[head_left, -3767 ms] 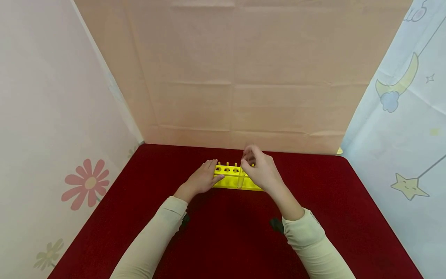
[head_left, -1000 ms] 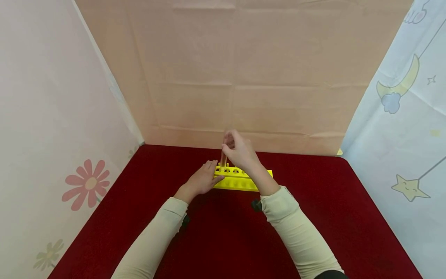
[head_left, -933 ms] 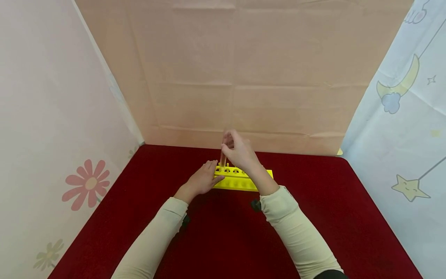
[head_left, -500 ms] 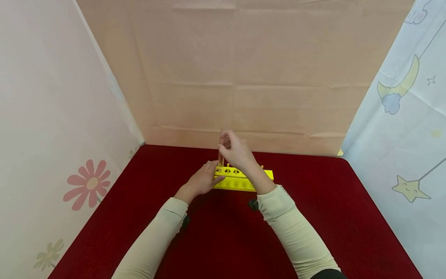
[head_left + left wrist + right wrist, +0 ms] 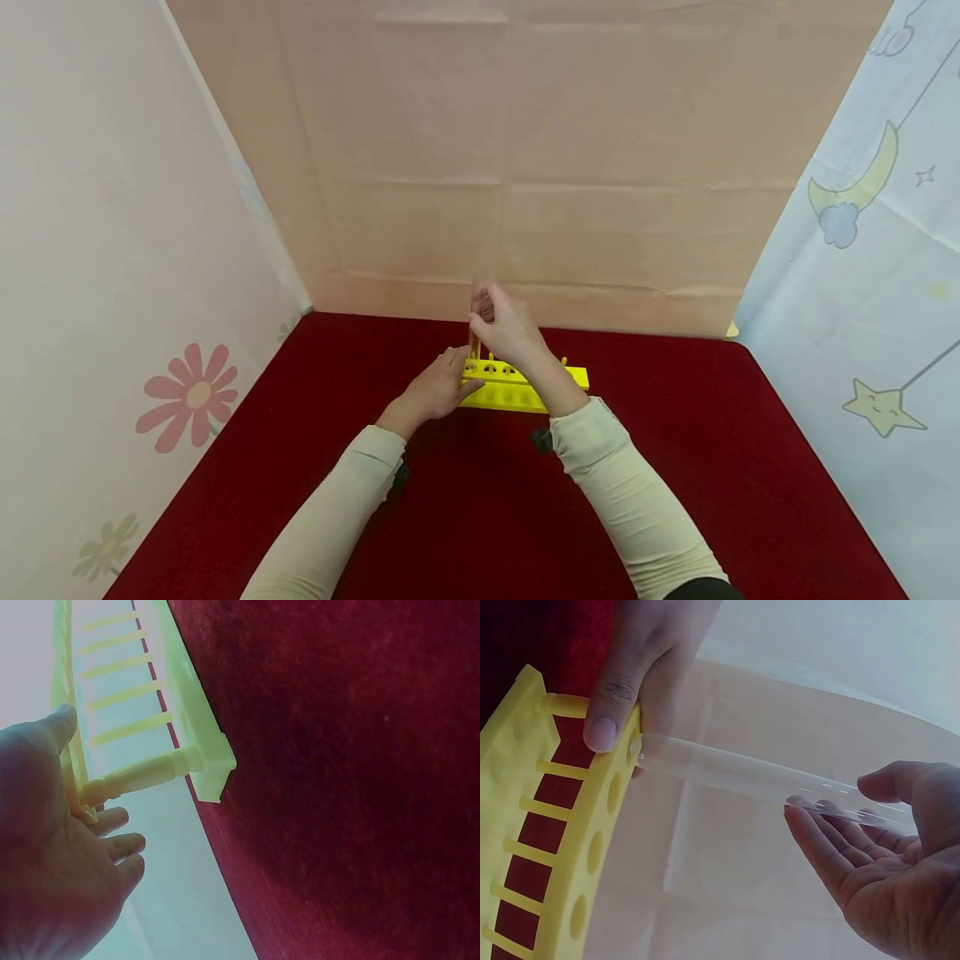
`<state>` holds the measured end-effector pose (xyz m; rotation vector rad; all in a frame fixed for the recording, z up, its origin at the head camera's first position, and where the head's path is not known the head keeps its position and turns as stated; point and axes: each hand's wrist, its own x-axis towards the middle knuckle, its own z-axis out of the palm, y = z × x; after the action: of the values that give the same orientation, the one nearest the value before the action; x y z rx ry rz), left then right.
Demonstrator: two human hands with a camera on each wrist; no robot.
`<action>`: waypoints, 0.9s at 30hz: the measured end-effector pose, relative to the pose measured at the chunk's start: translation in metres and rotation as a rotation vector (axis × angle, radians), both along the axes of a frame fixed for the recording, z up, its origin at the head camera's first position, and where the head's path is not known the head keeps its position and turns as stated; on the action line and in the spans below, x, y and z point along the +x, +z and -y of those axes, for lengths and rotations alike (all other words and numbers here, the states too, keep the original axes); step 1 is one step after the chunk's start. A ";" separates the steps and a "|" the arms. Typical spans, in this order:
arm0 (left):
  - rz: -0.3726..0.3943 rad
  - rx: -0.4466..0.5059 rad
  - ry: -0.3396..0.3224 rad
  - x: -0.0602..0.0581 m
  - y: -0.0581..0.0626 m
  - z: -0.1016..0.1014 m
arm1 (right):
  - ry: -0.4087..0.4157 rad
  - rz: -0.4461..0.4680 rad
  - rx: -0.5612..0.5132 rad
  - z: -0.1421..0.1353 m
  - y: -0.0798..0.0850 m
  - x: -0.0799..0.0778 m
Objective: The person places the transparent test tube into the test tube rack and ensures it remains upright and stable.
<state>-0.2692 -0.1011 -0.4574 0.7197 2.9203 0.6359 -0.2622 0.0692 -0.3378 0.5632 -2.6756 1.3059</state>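
Observation:
A yellow test tube rack (image 5: 536, 375) stands on the red tabletop, with a row of round holes and upright pegs. My left hand (image 5: 435, 386) holds its left end, the thumb (image 5: 604, 724) on one side of the top bar and the fingers (image 5: 124, 844) on the other. A clear test tube (image 5: 727, 771) is pinched between the thumb and fingers of my right hand (image 5: 508, 327), well up the tube. It stands nearly upright over the rack, its rounded bottom right at the end hole beside my left thumb. The other holes seen in the right wrist view hold nothing.
A red cloth (image 5: 465, 500) covers the table. A tan backdrop (image 5: 600, 208) rises at its back edge, and printed white sheets flank it at left (image 5: 112, 250) and right (image 5: 840, 317). A dark wrist mount (image 5: 542, 440) sits under the right sleeve.
My right hand has carried the test tube left from the rack's front to above its left-end hole, and over the last second has shifted slightly further left. My left hand has stayed put.

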 end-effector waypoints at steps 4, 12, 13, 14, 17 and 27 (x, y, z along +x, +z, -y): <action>-0.004 -0.005 0.006 0.000 0.000 -0.001 | 0.002 0.005 0.006 -0.001 0.000 0.000; -0.020 -0.014 0.002 0.000 0.000 -0.002 | 0.007 0.014 0.010 -0.002 -0.003 -0.001; -0.018 -0.013 0.003 0.000 0.000 -0.002 | 0.009 0.015 0.012 -0.002 -0.004 -0.001; -0.014 -0.010 0.004 0.001 0.000 -0.002 | 0.010 0.016 0.014 -0.003 -0.005 -0.001; -0.007 -0.005 0.005 0.001 0.000 -0.003 | 0.015 0.023 0.022 -0.003 -0.007 -0.001; 0.007 -0.002 0.013 0.004 0.002 -0.005 | 0.018 0.043 0.043 -0.003 -0.011 -0.001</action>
<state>-0.2649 -0.0965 -0.4555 0.6980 2.9211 0.6347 -0.2633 0.0721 -0.3486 0.5728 -2.7453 1.2822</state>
